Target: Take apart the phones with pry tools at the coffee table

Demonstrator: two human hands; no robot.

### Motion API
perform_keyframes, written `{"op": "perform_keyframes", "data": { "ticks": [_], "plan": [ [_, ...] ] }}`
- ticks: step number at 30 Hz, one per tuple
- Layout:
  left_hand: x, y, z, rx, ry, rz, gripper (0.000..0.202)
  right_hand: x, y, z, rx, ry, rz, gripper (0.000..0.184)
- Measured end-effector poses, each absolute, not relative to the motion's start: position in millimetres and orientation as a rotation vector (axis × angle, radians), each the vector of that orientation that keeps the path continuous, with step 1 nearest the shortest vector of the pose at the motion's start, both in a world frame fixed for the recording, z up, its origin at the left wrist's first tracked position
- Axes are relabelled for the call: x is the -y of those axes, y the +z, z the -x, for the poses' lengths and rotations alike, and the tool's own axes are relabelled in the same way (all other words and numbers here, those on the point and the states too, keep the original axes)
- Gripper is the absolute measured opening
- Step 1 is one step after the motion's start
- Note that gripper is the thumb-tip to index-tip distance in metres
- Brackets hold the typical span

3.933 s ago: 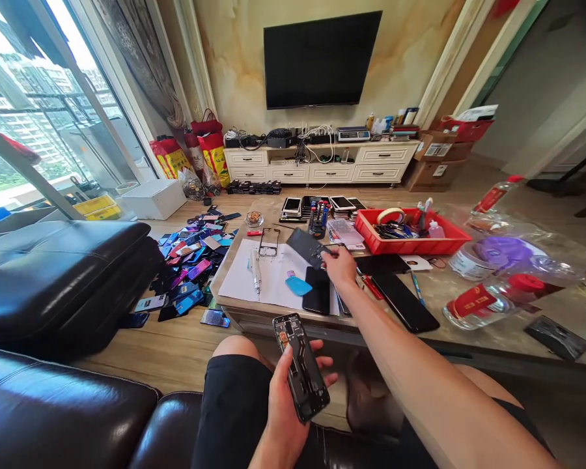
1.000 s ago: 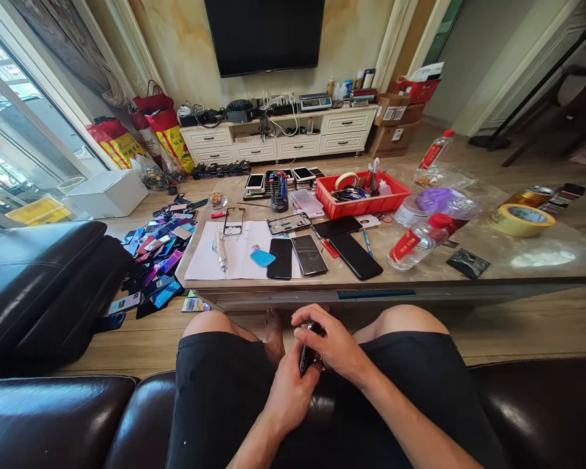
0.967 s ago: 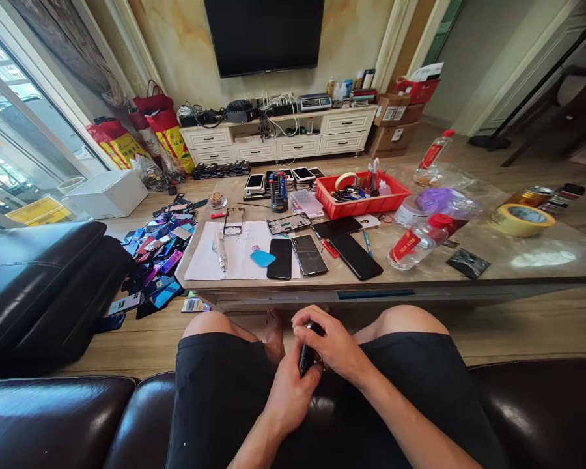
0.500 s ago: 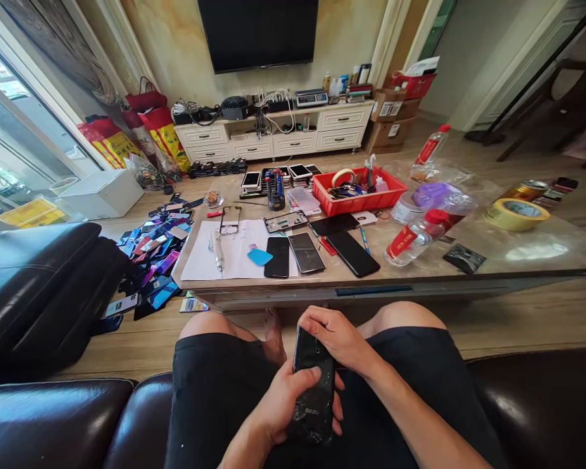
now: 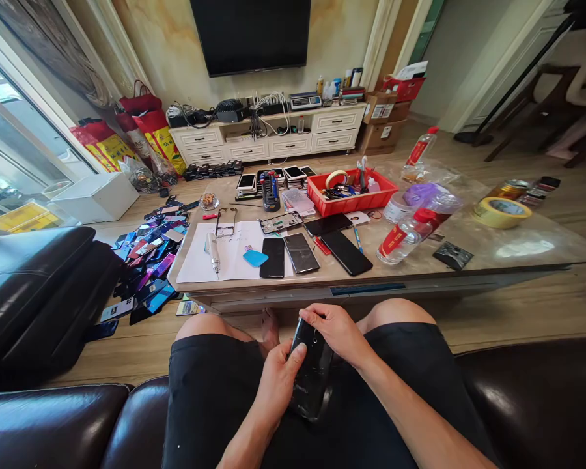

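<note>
Above my lap is a black smartphone (image 5: 311,384), tilted, its back with a camera hole turned up toward me. My left hand (image 5: 279,374) grips its left side, thumb lying on the back. At the top end, my right hand (image 5: 336,331) is closed on the upper corner, thumb and fingers pinching the edge. On the table in front lie a black phone (image 5: 273,258), a grey phone (image 5: 301,253), another black phone (image 5: 346,253), a blue plastic pick (image 5: 255,258) and a white electric screwdriver (image 5: 213,253) on a white paper (image 5: 195,264).
A red tray (image 5: 388,195) of tools stands on the table (image 5: 488,260), near a water bottle (image 5: 403,241) and a yellow tape roll (image 5: 502,213). Many phones (image 5: 149,267) are heaped on the floor at left. A person sits on a chair (image 5: 542,98) at far right.
The phone has tilted and its lower end has lifted slightly. My left thumb has slid toward its left edge, and the left fingers beneath no longer show. The camera view has shifted slightly.
</note>
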State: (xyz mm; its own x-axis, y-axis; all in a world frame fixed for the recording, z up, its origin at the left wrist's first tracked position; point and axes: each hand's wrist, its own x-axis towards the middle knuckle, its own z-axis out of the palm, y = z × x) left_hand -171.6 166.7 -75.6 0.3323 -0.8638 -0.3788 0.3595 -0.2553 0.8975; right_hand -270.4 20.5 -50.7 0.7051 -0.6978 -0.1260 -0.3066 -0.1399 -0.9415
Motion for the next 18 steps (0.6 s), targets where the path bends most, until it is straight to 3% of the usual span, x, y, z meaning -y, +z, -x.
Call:
{"op": "perform_keyframes", "data": {
  "ticks": [4,11,18],
  "plan": [
    [-168,-78,169,0.382,-1.178,-1.306,0.055,-32,-56,267,-0.816,-0.441,1.578,0.060],
    [-172,-74,166,0.252,-1.062,-1.268,0.054,-51,-54,255,-0.856,-0.580,1.882,0.066],
    [-168,-71,164,0.087,-1.098,-1.325,0.064,-45,-51,262,-0.772,-0.406,1.789,0.065]
  ]
}}
